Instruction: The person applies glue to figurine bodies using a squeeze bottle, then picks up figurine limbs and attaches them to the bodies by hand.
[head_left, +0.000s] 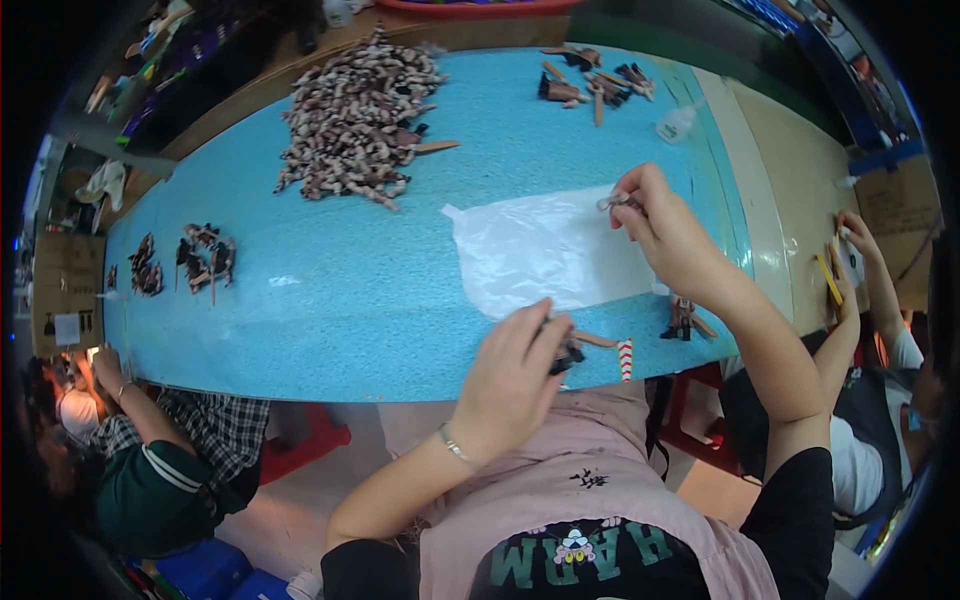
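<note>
My left hand, near the table's front edge, has its fingers curled round a small dark figure. A flat tan piece sticks out to its right; I cannot tell whether it is joined to the figure. Over the right part of a crumpled white plastic sheet, my right hand pinches a small greyish-white piece. The two hands are apart. Beside the sheet, below my right forearm, another small dark figure lies with a tan piece. A red-and-white striped strip lies at the edge.
A large heap of small mottled parts covers the table's far middle. Figure clusters lie at far right and left. A white squeeze bottle stands near the right edge. Co-workers' hands are at left and right.
</note>
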